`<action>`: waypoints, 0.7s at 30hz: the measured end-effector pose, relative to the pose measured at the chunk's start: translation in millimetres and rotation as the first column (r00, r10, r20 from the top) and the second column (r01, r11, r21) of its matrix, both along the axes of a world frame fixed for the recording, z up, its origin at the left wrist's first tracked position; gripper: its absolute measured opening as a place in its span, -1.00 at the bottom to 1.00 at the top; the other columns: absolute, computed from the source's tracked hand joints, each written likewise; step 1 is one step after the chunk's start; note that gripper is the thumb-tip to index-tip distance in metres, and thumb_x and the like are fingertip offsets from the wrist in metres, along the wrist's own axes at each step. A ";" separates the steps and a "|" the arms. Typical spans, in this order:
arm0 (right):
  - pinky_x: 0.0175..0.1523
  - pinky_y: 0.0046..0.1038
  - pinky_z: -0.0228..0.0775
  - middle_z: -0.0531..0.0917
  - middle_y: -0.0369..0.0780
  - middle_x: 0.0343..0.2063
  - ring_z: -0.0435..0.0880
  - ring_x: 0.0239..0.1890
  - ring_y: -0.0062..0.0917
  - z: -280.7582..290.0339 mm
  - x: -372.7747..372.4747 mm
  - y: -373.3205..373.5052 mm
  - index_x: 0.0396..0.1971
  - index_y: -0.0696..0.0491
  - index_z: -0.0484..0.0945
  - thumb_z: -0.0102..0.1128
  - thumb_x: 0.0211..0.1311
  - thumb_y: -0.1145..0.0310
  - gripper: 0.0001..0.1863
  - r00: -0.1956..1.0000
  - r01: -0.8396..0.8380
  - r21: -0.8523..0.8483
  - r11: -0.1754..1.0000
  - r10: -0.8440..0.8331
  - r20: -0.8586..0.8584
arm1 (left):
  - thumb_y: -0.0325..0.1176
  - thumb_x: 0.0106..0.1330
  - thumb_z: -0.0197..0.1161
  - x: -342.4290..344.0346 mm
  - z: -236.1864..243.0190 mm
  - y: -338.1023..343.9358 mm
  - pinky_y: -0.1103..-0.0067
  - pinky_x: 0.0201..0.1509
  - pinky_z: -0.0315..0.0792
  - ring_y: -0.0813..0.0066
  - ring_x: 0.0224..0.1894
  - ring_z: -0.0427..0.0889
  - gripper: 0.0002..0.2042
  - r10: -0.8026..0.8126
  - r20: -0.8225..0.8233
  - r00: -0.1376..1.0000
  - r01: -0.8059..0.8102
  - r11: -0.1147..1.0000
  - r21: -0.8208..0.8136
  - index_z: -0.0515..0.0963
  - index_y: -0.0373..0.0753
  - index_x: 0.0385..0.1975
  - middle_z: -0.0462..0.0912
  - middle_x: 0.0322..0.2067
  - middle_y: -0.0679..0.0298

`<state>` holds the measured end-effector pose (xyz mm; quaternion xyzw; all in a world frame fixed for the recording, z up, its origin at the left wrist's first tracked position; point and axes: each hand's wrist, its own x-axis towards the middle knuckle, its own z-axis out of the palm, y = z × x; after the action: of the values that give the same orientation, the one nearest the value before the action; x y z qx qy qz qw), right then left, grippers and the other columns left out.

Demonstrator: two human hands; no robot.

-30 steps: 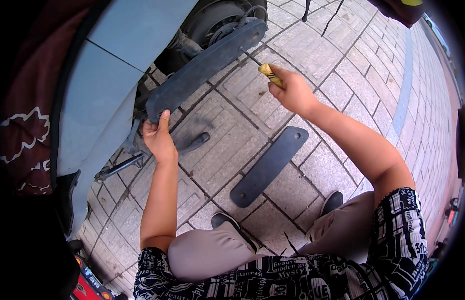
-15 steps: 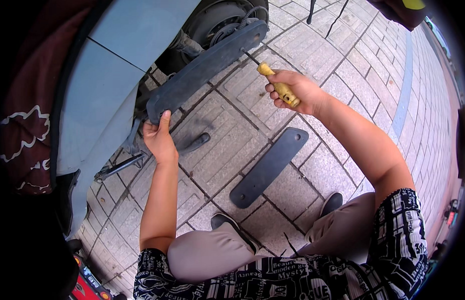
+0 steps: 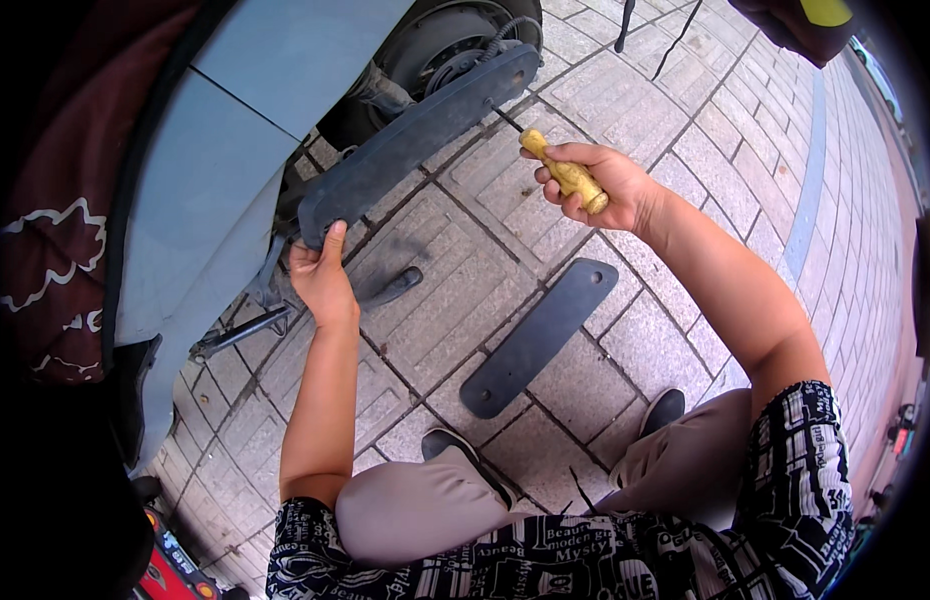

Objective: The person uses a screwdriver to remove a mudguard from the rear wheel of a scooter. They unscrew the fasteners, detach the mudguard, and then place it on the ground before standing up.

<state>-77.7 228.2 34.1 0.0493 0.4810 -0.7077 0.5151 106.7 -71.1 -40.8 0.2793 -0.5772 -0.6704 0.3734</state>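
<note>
A long dark grey plastic panel with rounded ends lies along the side of a light blue scooter, below its rear wheel. My left hand pinches the panel's near end, thumb on its face and fingers behind. In my right hand is a screwdriver with a worn yellow handle. Its thin shaft points up and left, and the tip meets the panel toward the far end. Whether the tip sits in a screw I cannot make out.
A second dark grey panel lies flat on the stone paving between me and the scooter. The scooter's kickstand juts out beside my left forearm. My shoes stand close to the loose panel. A maroon patterned cover hangs at the left.
The screwdriver handle has turned in my right hand, and my fingers have shifted around it. The scooter and held panel appear slightly further right and lower. My left hand keeps its hold.
</note>
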 end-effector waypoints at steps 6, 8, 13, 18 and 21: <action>-0.31 -0.43 0.46 0.63 -0.13 -0.43 0.61 -0.43 -0.43 -8.7 17.9 -16.4 0.11 0.16 0.43 0.20 0.17 0.35 -0.51 0.381 0.244 0.490 0.837 0.382 -0.842 | -0.46 0.17 0.38 -0.1 -2.0 -0.5 0.69 -0.24 0.42 0.67 -0.33 0.54 -0.84 -0.002 -0.003 1.000 0.002 1.000 0.025 0.52 -0.20 -0.32 0.63 -0.30 0.38; -0.20 -0.40 0.45 0.63 -0.06 -0.44 0.64 -0.39 -0.37 -8.5 19.2 -16.3 0.08 0.14 0.46 0.20 0.14 0.36 -0.53 0.399 0.267 0.478 0.837 0.355 -0.845 | -0.46 0.17 0.38 0.0 1.2 0.8 0.68 -0.24 0.43 0.67 -0.33 0.54 -0.84 0.000 0.006 1.000 0.000 1.000 0.022 0.52 -0.20 -0.32 0.63 -0.30 0.38; -0.16 -0.41 0.46 0.65 -0.04 -0.38 0.67 -0.33 -0.33 -12.1 23.1 -7.8 0.08 0.15 0.46 0.19 0.14 0.36 -0.53 0.413 0.289 0.479 0.829 0.344 -0.843 | -0.45 0.17 0.39 -0.3 1.6 3.5 0.69 -0.26 0.43 0.69 -0.34 0.54 -0.84 0.010 0.001 1.000 -0.010 1.000 0.018 0.53 -0.19 -0.33 0.63 -0.32 0.39; -0.14 -0.40 0.46 0.66 -0.05 -0.36 0.68 -0.31 -0.34 -14.1 18.3 -8.0 0.08 0.15 0.46 0.20 0.13 0.38 -0.53 0.398 0.327 0.497 0.804 0.360 -0.844 | -0.44 0.16 0.39 -0.9 -0.9 0.3 0.70 -0.27 0.43 0.70 -0.36 0.53 -0.85 0.007 -0.003 1.000 -0.007 1.000 -0.001 0.54 -0.19 -0.35 0.63 -0.33 0.39; -0.20 -0.43 0.47 0.67 -0.08 -0.39 0.67 -0.34 -0.44 -15.7 15.6 -6.4 0.07 0.15 0.47 0.18 0.15 0.36 -0.54 0.386 0.335 0.524 0.783 0.393 -0.835 | -0.44 0.16 0.40 -1.4 -1.1 0.7 0.70 -0.28 0.43 0.70 -0.38 0.53 -0.85 0.001 0.001 1.000 -0.001 1.000 -0.008 0.54 -0.19 -0.35 0.63 -0.34 0.39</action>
<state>-62.1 221.8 18.4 -0.1941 0.8867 -0.4006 0.1249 105.3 -70.3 -41.9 0.2784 -0.5799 -0.6678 0.3744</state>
